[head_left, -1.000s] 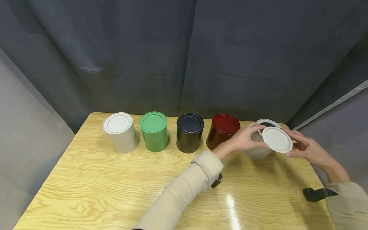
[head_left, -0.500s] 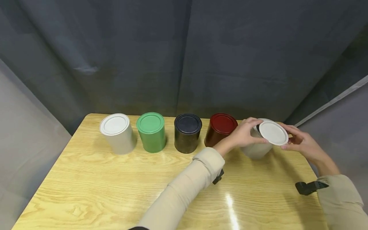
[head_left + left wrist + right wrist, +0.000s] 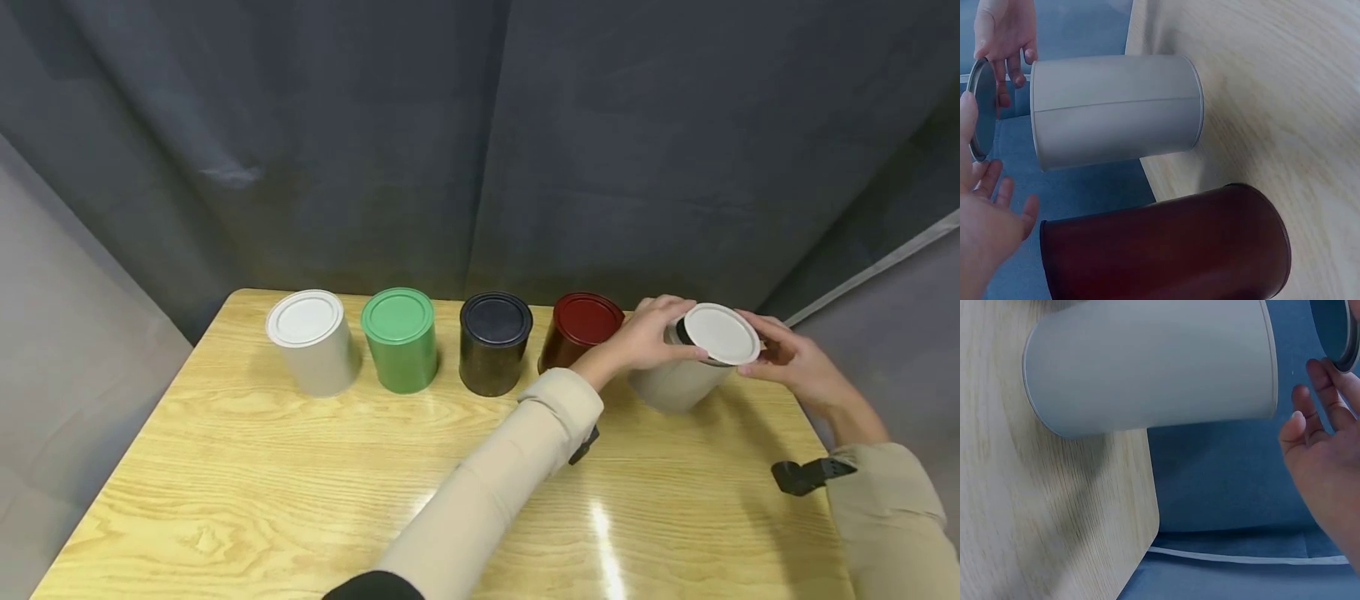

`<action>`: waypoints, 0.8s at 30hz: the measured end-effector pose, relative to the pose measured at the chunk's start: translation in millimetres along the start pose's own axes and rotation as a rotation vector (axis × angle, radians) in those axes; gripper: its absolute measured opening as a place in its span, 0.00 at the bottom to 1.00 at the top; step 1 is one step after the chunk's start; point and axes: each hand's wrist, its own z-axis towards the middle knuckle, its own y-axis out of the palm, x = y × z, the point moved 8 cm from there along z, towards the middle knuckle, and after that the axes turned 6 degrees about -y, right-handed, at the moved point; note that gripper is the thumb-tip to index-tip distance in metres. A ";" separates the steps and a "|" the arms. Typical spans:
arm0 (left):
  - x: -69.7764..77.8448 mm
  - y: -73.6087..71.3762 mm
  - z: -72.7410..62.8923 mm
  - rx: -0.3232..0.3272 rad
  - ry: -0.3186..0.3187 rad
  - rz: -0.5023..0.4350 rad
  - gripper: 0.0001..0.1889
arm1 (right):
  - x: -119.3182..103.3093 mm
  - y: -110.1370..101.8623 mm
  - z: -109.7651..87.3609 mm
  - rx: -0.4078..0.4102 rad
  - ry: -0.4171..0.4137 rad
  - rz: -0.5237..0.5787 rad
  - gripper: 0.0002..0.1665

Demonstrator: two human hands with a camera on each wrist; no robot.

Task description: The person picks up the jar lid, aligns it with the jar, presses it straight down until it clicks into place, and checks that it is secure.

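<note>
Both hands hold a round white lid by its rim, above an upright white can at the table's right end. The left hand pinches the lid's left edge with thumb and fingers. On the opposite side, the right hand grips the edge the same way. A gap separates the lid from the top rim of the can in the left wrist view. Some of the can's dark opening shows beside the lid in the head view. A dark red can with its lid on stands left of it.
A black can, a green can and another white can, all lidded, continue the row leftward along the back of the wooden table. Dark curtain hangs behind. The table's right corner is close to the white can.
The lid has moved away from the person, farther over the can's opening, carried by both hands. It covers more of the opening than before. The other cans stay in place.
</note>
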 end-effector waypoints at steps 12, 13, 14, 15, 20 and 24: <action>2.8 18.1 11.0 -0.052 -0.054 0.139 0.37 | 24.6 -19.3 -13.1 0.017 0.168 -0.227 0.43; 4.1 20.1 12.1 -0.059 -0.053 0.148 0.37 | 24.9 -20.7 -14.6 0.011 0.169 -0.240 0.43; 5.4 21.6 12.9 -0.065 -0.056 0.155 0.37 | 25.0 -22.1 -15.9 0.004 0.167 -0.253 0.43; 6.7 23.0 13.7 -0.072 -0.057 0.159 0.37 | 25.1 -23.3 -17.0 -0.005 0.168 -0.263 0.43; 5.9 25.3 17.0 -0.099 -0.083 0.183 0.38 | 30.8 -25.9 -16.9 -0.024 0.198 -0.249 0.43; 2.1 25.1 17.6 -0.119 -0.087 0.198 0.39 | 37.7 -23.0 -14.5 -0.035 0.206 -0.197 0.42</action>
